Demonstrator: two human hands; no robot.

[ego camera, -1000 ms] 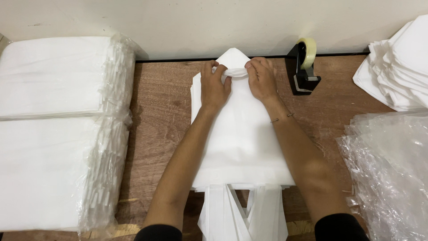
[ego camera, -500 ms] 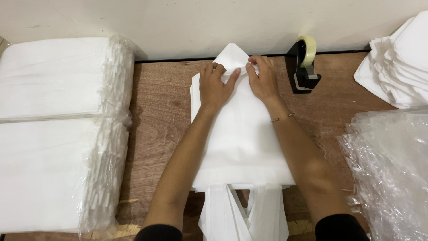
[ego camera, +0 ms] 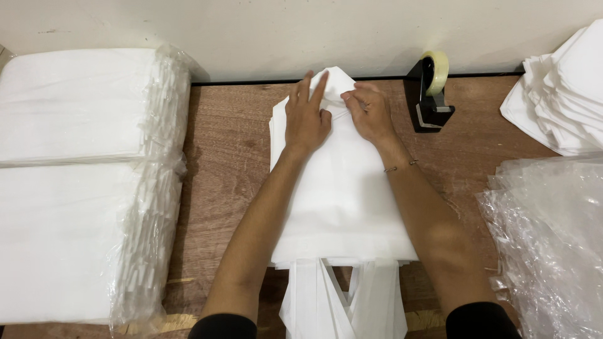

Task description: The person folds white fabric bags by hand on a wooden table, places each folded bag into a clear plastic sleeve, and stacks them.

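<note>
Head view looks down on the left hand [ego camera: 306, 119], lying flat with fingers stretched out and close together, palm pressed on the far end of a stack of white fabric bags [ego camera: 342, 194]. Just beside it, the right hand [ego camera: 369, 113] has its fingers curled, pinching a small fold of the top bag's far edge between thumb and fingertips. Both hands rest on the stack's far end, where the cloth comes to a folded point aimed at the wall [ego camera: 301, 31]. The stack's long axis runs from the person toward the wall, and its handle straps [ego camera: 342, 301] hang off the near edge of the wooden table [ego camera: 220, 150]. Right of the right hand, near the wall, stands a black tape dispenser [ego camera: 428, 94] with a roll of pale tape. Farther right lies a loose pile of white folded cloth [ego camera: 562, 100], and nearer the person a heap of crumpled clear plastic wrappers [ego camera: 553, 232]. On the left side, well apart from the hands, sit two flat rectangular bundles of white fabric in clear plastic [ego camera: 81, 182], one behind the other.
</note>
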